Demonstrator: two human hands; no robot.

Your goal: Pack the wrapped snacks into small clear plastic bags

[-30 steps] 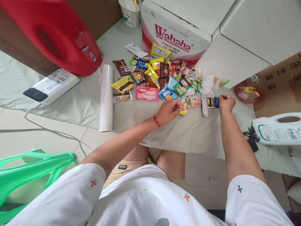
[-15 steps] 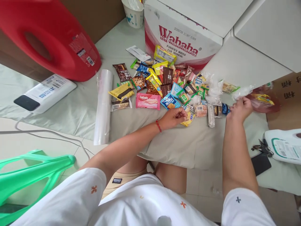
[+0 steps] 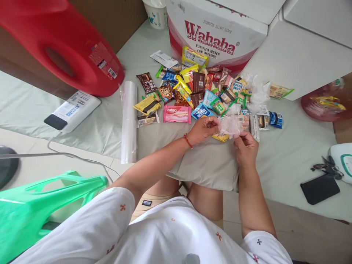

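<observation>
A crumpled clear plastic bag (image 3: 230,125) is stretched between my two hands, above the near edge of the snack pile. My left hand (image 3: 202,130), with a red cord on the wrist, pinches its left side. On its right lower side, the fingers of my right hand (image 3: 246,146) are closed. Under the bag lies a yellow snack packet (image 3: 220,136), partly hidden. Close by are a blue snack packet (image 3: 202,111), a pink nabati wafer packet (image 3: 177,114) and a blue-wrapped piece (image 3: 275,119). More crumpled clear plastic (image 3: 258,95) rests at the pile's right side.
A roll of clear plastic bags (image 3: 129,123) lies left of the pile. Behind stands a Wahaha carton (image 3: 211,36). A red jug (image 3: 63,47) and white device (image 3: 72,112) are left; a reddish bowl (image 3: 324,106), keys (image 3: 327,167) and black phone (image 3: 320,189) are right.
My right hand has come left from beside the reddish bowl, bringing the clear plastic bag to my left hand. Both hands now grip it. The view has shifted slightly.
</observation>
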